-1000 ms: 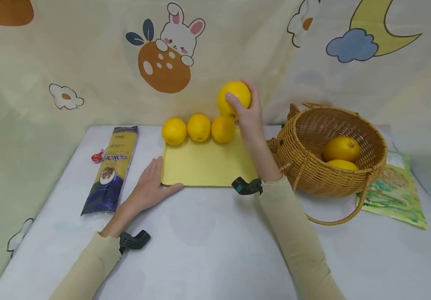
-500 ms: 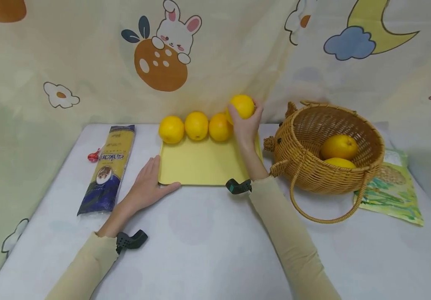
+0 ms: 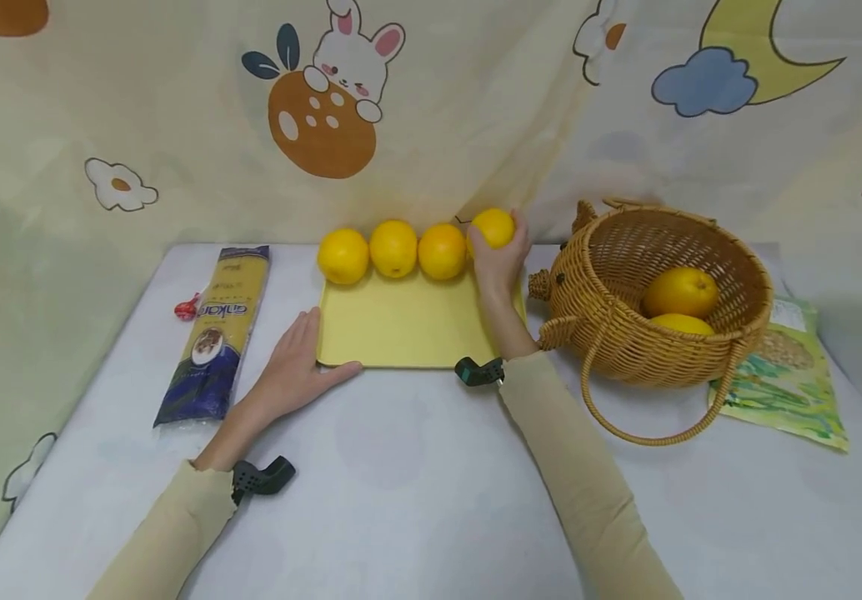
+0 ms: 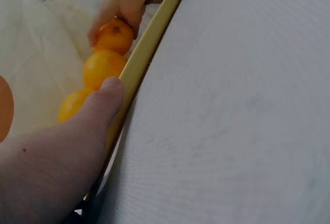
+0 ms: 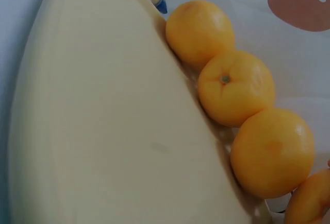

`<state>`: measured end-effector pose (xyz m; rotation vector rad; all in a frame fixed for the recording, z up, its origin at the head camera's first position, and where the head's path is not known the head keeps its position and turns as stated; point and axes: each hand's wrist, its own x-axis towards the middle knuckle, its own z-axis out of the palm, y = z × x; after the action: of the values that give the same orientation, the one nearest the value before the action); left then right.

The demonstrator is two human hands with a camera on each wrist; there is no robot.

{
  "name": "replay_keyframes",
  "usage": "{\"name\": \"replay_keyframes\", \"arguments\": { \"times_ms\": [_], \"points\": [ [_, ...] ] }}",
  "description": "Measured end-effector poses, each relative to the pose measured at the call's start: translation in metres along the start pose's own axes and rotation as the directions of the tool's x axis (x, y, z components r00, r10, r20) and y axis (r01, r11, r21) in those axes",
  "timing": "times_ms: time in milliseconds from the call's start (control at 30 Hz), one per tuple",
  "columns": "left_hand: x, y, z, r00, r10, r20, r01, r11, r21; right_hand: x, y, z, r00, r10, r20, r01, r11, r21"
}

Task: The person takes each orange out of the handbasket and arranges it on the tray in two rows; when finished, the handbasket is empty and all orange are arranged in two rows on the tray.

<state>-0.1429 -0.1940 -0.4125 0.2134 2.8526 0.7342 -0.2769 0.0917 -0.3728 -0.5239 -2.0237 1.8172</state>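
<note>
My right hand (image 3: 501, 265) grips an orange (image 3: 494, 227) at the far right corner of a yellow tray (image 3: 401, 329), thumb on its near side. Three more oranges (image 3: 393, 248) stand in a row along the tray's back edge. In the right wrist view the gripped orange (image 5: 311, 201) is partly cut off at the lower right, right against its neighbour (image 5: 273, 153). My left hand (image 3: 292, 367) lies at the tray's near left corner, fingers straight along the left side, thumb (image 4: 103, 100) on the front rim in the left wrist view.
Right of the tray stands a pig-shaped wicker basket (image 3: 649, 367) with yellow-orange fruit (image 3: 681, 292) inside, its handle hanging forward. A green packet (image 3: 791, 375) lies behind it. On the left are a pasta packet (image 3: 213, 342) and a red wrapped candy (image 3: 187, 308). A printed cloth backs the table.
My right hand has brought the orange down and slightly right, from above the row to its right end. The left hand has kept its place at the tray.
</note>
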Motion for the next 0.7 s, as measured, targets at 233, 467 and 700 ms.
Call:
{"name": "replay_keyframes", "arguments": {
  "times_ms": [233,467,700],
  "points": [
    [-0.002,-0.001,-0.001,1.000,0.003,-0.007,-0.003,1.000,0.009,-0.003,0.000,0.001,0.998,-0.066,0.016,0.068,0.984,-0.165],
    [-0.002,0.000,-0.002,1.000,0.005,0.005,-0.005,1.000,-0.002,-0.016,-0.025,-0.002,0.954,-0.285,0.092,0.293,0.953,-0.080],
    [-0.002,0.000,-0.003,1.000,0.010,0.011,-0.010,1.000,0.003,-0.053,-0.084,-0.015,0.856,-0.476,0.203,0.389,0.850,0.354]
  ]
}}
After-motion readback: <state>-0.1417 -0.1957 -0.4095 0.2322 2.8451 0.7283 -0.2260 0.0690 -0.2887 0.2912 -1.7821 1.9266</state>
